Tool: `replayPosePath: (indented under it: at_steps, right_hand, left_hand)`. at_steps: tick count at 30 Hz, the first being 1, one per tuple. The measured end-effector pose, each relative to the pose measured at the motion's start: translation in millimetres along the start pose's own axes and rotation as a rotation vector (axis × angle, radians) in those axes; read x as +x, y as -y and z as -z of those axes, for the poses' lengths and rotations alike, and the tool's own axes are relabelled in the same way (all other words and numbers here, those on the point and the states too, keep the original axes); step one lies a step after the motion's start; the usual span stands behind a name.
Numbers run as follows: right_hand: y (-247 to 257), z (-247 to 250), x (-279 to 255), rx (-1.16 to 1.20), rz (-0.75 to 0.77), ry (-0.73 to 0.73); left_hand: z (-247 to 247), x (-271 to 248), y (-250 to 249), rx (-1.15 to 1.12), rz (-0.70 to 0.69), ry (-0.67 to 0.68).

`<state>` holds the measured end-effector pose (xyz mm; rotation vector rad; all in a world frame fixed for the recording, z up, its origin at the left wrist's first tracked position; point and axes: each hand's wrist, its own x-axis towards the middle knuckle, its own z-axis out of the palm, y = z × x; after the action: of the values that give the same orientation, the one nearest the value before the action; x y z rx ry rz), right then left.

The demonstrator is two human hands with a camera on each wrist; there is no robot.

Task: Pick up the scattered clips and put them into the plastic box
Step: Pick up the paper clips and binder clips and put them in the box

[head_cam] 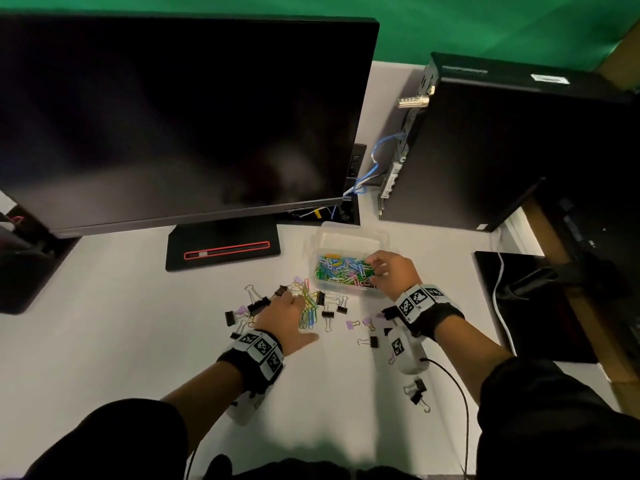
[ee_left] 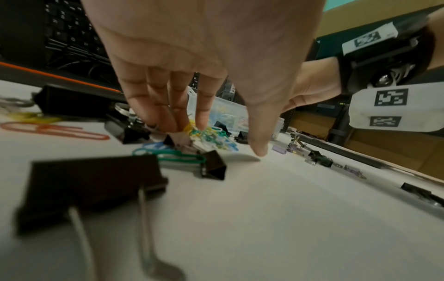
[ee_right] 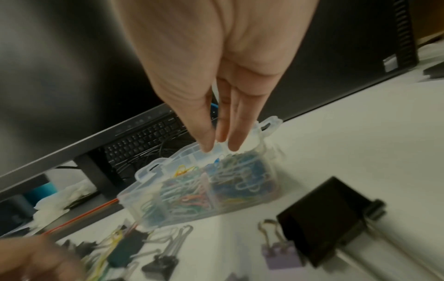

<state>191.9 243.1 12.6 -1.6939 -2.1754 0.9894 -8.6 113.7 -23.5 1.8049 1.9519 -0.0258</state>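
A clear plastic box (head_cam: 346,291) (ee_right: 192,199) (ee_left: 230,110), lid open, holds several coloured paper clips. My right hand (head_cam: 373,270) (ee_right: 221,149) hovers over its right end, fingers pointing down at the rim, nothing visible between them. A pile of coloured paper clips (head_cam: 308,313) (ee_left: 211,136) lies left of the box. My left hand (head_cam: 302,317) (ee_left: 221,141) has straight fingers (ee_left: 177,121) touching that pile, thumb spread aside. Black binder clips (head_cam: 258,304) (ee_left: 91,182) (ee_right: 321,232) and small purple ones (head_cam: 351,324) (ee_right: 281,256) lie scattered around both hands.
A large dark monitor (head_cam: 180,126) on a black stand base (head_cam: 221,251) is behind the clips. A black computer tower (head_cam: 502,150) stands at the back right. A black pad (head_cam: 533,306) with a white cable lies right. More binder clips (head_cam: 417,393) sit near my right forearm.
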Motion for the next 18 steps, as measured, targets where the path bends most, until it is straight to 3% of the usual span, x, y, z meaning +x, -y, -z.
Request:
replayPosePath:
  at_steps: [4, 11, 18]
  right_hand:
    - [16, -14, -10, -0.026, 0.126, 0.007]
    - [45, -45, -23, -0.062, 0.290, 0.173]
    - [56, -71, -18, -0.292, 0.363, 0.358]
  left_hand:
    - [0, 6, -8, 0.019, 0.032, -0.037]
    - [-3, 10, -14, -0.038, 0.023, -0.072]
    - [-1, 8, 2, -0.142, 0.030, -0.047]
